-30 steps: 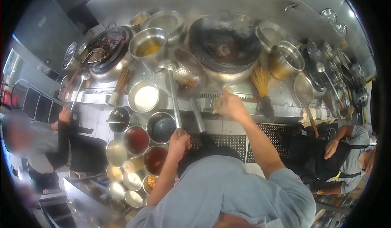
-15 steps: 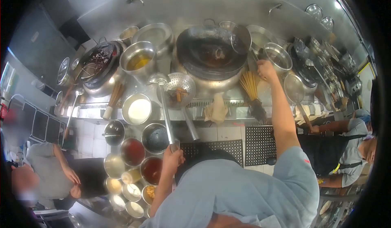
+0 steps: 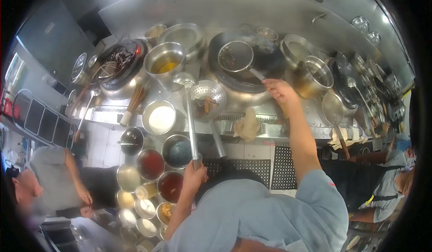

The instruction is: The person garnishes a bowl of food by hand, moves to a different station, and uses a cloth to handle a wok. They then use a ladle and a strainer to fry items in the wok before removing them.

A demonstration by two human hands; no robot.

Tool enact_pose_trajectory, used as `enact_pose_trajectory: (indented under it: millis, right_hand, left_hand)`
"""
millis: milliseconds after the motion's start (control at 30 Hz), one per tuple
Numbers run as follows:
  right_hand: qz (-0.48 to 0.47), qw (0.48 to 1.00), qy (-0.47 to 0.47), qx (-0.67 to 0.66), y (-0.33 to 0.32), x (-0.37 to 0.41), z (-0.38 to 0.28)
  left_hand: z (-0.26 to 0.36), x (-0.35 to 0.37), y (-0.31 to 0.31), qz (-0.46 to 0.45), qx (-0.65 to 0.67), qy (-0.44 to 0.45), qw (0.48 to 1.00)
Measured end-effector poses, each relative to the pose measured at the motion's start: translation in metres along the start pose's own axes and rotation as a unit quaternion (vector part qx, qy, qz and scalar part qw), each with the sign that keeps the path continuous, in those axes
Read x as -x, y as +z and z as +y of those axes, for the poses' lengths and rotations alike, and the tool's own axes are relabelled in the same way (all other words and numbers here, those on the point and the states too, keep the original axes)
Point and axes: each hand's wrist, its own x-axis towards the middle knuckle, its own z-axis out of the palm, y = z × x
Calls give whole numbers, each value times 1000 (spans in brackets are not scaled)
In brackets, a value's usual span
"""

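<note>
My right hand is closed round the handle of a round fine-mesh strainer, which is held over the large dark wok. Steam blurs part of the wok's inside. My left hand grips the handle end of a long metal ladle. Its bowl lies between the pot of yellow oil and a perforated skimmer. A few brown pieces sit in the skimmer.
Several seasoning containers, including one with red sauce, stand at lower left. A crumpled cloth lies on the stove's front edge. One person is at left; another holds a strainer at right. A second wok sits left.
My right hand has swung the strainer left, from the wok's right rim to above its left and middle. The ladle stays in my left hand. The camera view has shifted slightly.
</note>
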Motion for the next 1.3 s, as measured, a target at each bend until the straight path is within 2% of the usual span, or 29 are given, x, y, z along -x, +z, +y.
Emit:
enact_pose_trajectory:
  millis: [100, 200, 300, 333, 367, 433, 533, 600, 667, 767, 900, 933, 1033, 1067, 1100, 1133, 1200, 1233, 1267, 1300]
  right_hand:
    - [11, 999, -27, 39, 23, 23, -11]
    - [73, 975, -54, 202, 69, 67, -26]
    - [89, 931, -94, 340, 93, 81, -2]
    - [90, 913, -111, 382, 94, 86, 8]
    - [117, 805, -247, 527, 86, 76, 34]
    - [109, 775, -208, 587, 109, 83, 45]
    - [136, 763, -277, 567, 103, 79, 60]
    - [145, 899, -188, 369, 92, 84, 47]
    - [154, 971, -118, 137, 79, 105, 22]
    - [193, 963, -181, -49, 18, 121, 2]
    - [235, 911, -228, -252, -96, 124, 13]
    - [244, 906, -232, -255, -130, 117, 21]
    - [160, 894, -244, -341, -226, 92, 43]
    - [186, 883, -244, -355, -231, 88, 45]
    - [165, 890, -288, -312, -195, 98, 35]
    - [274, 849, -230, -389, -154, 119, 29]
    - [234, 887, -198, -346, -162, 105, 86]
    - [213, 903, -186, -325, -167, 101, 113]
    - [191, 968, -98, -126, -119, 111, 116]
    - [135, 985, -76, -71, -93, 92, 142]
  left_hand:
    - [0, 2, -2, 5, 8, -6, 1000]
    - [2, -1, -4, 17, -1, -5, 1000]
    - [5, -2, -2, 26, -14, 6, 1000]
    - [7, -2, -3, 22, -13, 6, 1000]
    - [9, -3, -2, 18, -13, 10, 1000]
    - [10, -2, 1, 22, -9, 21, 999]
    - [12, -4, 2, 20, -10, 18, 1000]
    - [15, -3, 3, 20, -2, 5, 1000]
    - [11, 2, 1, 26, -2, 1, 1000]
    - [3, 1, 10, 17, 41, 14, 999]
    - [-16, -1, 17, 29, 1, 31, 999]
    - [-15, -2, 23, 41, -2, 33, 999]
    - [-4, 5, 41, 35, 16, 9, 999]
    - [1, 11, 52, 57, 74, 0, 996]
    - [-1, 6, 48, 21, 31, 24, 999]
    - [-4, 5, 46, 11, 18, 5, 1000]
    - [12, 10, 74, 44, 17, 5, 999]
    - [5, 3, 73, 3, 9, 17, 1000]
    - [15, 5, 94, 42, -7, 9, 999]
    - [12, -3, 107, 38, -2, 13, 999]
